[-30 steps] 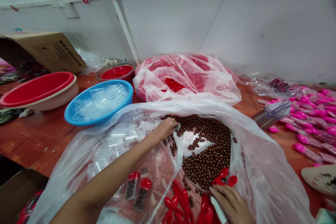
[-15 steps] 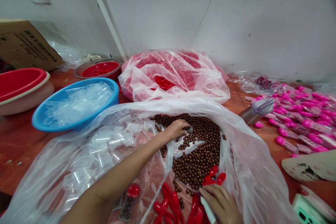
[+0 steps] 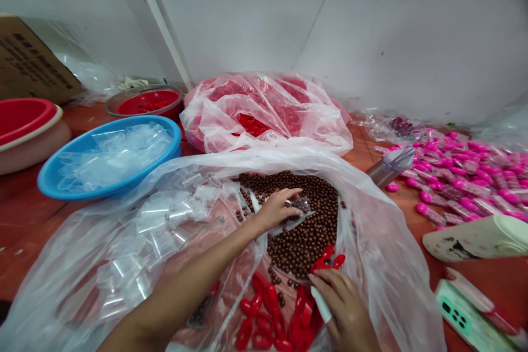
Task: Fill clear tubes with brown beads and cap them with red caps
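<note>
The left hand [image 3: 277, 210] reaches over the far part of a spread of brown beads [image 3: 305, 247], and its grip is partly closed, thumb and fingers set about a small clear container [image 3: 303, 204] with dark beads showing in it. The right hand [image 3: 344, 294] is nearer and further right, fingers bent over red plastic pieces [image 3: 305, 311] at the near edge of the beads; whether its grip has hold of one I cannot tell. A white strip [image 3: 322, 303] lies along its thumb side.

Beads and red pieces lie on a large translucent plastic bag [image 3: 388, 264] spread over the red-brown desk [image 3: 25, 231]. On the left part of the bag are many empty clear cases [image 3: 154, 217], and near the left forearm is a dark-filled case [image 3: 200, 313], partly hidden.

Far left stands a blue basin [image 3: 175, 146] of clear pieces, with a red basin [image 3: 27, 121] at its left and a cardboard box [image 3: 35, 66] beyond. At the far middle sits a bag of red items [image 3: 264, 115]. To the right are pink-capped tubes [image 3: 474, 181], a lavender-lidded bottle [image 3: 390, 168], a cream tumbler [image 3: 474, 239] and, nearer, a mint-green phone [image 3: 470, 316]
</note>
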Demonstrator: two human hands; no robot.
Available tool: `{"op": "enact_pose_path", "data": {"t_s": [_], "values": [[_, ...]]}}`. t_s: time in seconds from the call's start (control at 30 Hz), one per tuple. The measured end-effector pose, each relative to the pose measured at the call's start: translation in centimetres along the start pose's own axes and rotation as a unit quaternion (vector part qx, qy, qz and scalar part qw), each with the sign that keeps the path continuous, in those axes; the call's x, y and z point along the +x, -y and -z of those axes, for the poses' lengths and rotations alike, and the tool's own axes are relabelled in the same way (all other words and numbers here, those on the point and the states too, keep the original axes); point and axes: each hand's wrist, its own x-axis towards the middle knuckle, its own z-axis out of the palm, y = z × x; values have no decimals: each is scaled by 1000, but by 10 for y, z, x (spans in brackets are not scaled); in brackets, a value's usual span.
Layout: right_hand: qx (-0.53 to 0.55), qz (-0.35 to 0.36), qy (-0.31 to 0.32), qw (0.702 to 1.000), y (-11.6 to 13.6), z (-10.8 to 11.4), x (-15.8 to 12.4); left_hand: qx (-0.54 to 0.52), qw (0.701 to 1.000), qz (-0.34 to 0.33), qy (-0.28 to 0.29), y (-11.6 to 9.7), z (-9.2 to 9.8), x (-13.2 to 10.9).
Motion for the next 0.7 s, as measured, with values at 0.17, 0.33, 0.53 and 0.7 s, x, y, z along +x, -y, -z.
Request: {"op": "enact_pose_path", "data": {"t_s": [0.17, 0.33, 0.53, 0.7], "values": [[23, -75, 11, 997, 12, 10, 3, -204, 978, 43, -32, -29, 4, -48], [39, -134, 50, 989, 28, 16, 7, -336, 928, 104, -125, -47, 7, -103], [13, -83, 108, 991, 57, -2, 21, -446, 857, 188, -174, -54, -3, -151], [-40, -58, 129, 989, 76, -29, 35, -480, 834, 203, -179, -55, -10, -174]]}}
